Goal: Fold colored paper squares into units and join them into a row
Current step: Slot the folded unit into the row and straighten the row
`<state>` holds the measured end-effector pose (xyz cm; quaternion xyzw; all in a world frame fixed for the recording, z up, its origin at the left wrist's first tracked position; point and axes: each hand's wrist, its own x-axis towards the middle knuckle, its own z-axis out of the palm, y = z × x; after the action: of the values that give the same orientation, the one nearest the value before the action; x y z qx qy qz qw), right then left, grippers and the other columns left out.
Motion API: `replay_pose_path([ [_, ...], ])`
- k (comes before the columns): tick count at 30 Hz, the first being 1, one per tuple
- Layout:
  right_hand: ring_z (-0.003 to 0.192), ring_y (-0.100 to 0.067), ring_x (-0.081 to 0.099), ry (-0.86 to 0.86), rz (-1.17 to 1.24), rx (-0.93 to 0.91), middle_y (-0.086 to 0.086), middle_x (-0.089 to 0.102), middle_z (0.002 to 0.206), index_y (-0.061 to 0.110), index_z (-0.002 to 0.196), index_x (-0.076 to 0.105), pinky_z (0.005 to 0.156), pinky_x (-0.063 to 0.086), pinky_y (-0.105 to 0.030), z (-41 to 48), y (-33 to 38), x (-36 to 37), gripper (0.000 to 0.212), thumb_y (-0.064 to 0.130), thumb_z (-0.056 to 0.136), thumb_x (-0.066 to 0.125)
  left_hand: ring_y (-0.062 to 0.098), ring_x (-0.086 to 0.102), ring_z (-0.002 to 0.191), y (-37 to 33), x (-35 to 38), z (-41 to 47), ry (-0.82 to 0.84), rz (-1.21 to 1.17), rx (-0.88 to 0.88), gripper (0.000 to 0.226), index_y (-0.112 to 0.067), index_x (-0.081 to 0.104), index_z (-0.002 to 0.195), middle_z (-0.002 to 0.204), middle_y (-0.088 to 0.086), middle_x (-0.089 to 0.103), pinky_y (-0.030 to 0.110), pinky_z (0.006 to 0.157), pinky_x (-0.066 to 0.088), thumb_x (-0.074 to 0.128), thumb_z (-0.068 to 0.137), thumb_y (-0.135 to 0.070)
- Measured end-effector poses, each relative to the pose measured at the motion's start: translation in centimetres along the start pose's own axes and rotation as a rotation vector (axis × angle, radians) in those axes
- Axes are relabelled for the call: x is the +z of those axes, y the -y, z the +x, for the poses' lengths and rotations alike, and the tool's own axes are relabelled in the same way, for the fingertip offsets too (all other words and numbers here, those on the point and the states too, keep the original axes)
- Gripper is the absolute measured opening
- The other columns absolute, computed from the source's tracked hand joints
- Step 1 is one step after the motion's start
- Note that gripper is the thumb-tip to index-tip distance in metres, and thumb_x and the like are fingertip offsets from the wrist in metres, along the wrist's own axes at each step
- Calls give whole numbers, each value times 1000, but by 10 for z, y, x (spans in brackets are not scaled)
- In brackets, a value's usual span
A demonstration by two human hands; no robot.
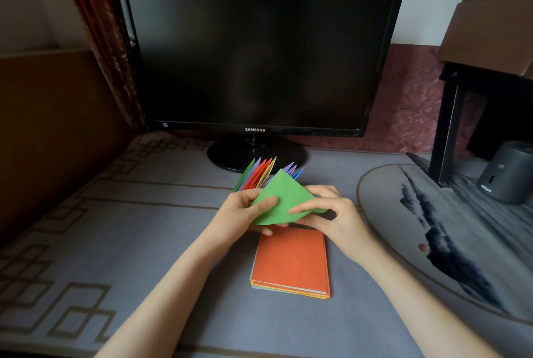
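A green paper square (pixel 281 197), partly folded and tilted like a diamond, is held above the desk by both hands. My left hand (pixel 245 213) pinches its left corner, thumb on top. My right hand (pixel 328 213) grips its right corner between thumb and fingers. Just behind it stands a row of joined folded units (pixel 264 173) in green, purple, orange, yellow and blue, points up. A stack of flat paper squares (pixel 291 262), orange on top, lies on the desk below my hands.
A black monitor (pixel 259 49) on a round base (pixel 225 155) stands right behind the units. To the right are a round patterned mat (pixel 432 222), a black stand (pixel 447 126), a grey cylinder device (pixel 507 173) and cardboard boxes (pixel 493 17). The desk has a grey patterned cover (pixel 101 227).
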<state>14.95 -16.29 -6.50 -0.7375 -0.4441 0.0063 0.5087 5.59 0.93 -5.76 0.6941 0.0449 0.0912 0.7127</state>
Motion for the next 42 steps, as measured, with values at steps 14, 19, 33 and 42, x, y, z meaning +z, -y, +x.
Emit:
replay_pose_path([
  [14, 56, -14, 57, -129, 328, 228, -6, 59, 65, 15, 98, 58, 43, 39, -24, 6, 4, 6, 32, 1, 74, 74, 20, 73, 83, -1, 9, -3, 55, 15, 16, 22, -9, 65, 101, 93, 9, 75, 25, 66, 59, 67, 82, 0],
  [19, 51, -13, 61, -59, 340, 285, 0, 67, 61, 4, 78, 63, 39, 38, -23, 6, 4, 2, 12, 5, 75, 74, 18, 73, 82, 0, 7, -1, 74, 29, 28, 19, -8, 66, 99, 90, 9, 75, 23, 66, 59, 66, 82, 2],
  [33, 49, -19, 65, 27, 320, 357, -4, 68, 61, 4, 80, 63, 37, 41, -24, 4, 10, 1, 17, -3, 71, 75, 21, 73, 69, 5, 6, -1, -1, 213, 79, 14, -5, 66, 83, 74, 11, 73, 25, 61, 58, 76, 74, -4],
  [42, 51, -23, 66, -8, 389, 379, -6, 69, 63, 1, 82, 61, 45, 50, -25, 5, 11, -10, 15, -6, 74, 71, 20, 71, 62, 1, -3, 3, -117, 104, 97, 19, -4, 64, 80, 68, 11, 73, 24, 62, 58, 77, 65, -7],
])
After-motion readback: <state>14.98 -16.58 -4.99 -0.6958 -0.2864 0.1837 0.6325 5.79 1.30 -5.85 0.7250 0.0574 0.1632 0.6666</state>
